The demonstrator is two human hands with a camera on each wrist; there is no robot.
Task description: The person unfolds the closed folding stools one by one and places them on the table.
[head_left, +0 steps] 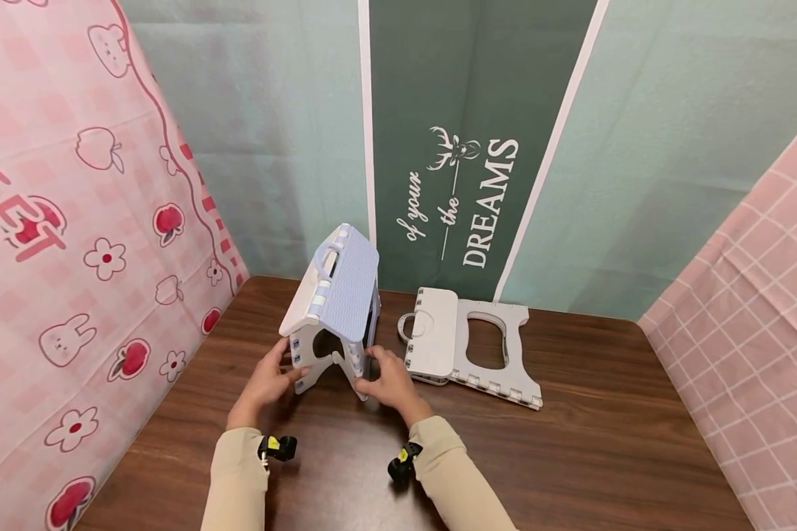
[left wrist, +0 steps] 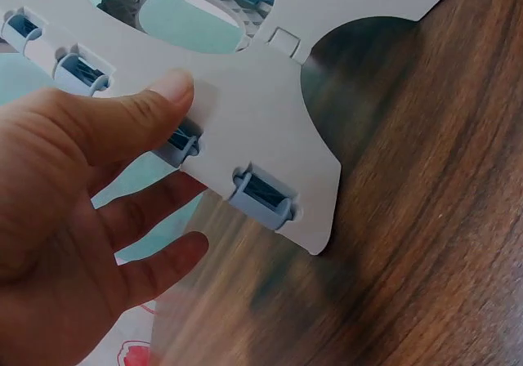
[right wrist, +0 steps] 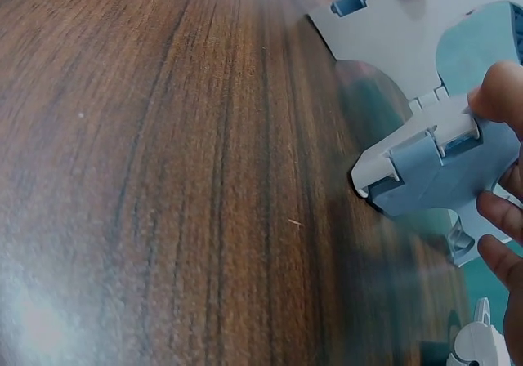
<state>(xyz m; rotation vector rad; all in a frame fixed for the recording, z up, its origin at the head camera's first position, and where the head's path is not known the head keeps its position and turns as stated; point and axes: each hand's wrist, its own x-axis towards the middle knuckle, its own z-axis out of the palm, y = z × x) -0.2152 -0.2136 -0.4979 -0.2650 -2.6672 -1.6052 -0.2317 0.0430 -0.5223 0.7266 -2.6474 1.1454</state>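
Note:
A blue-and-white folding step stool stands partly folded on the table, its two top halves peaked like a roof and a loop handle at the ridge. My left hand pinches the white leg panel at its left edge, thumb on the near face and fingers behind, in the left wrist view. On the opposite side, my right hand grips the blue side leg, with the thumb at its hinged edge. Part of the right hand lies outside the right wrist view.
To the right, a white folding stool lies folded flat on the brown wooden table. A green cloth with lettering hangs at the back. Pink patterned cloths stand along both sides.

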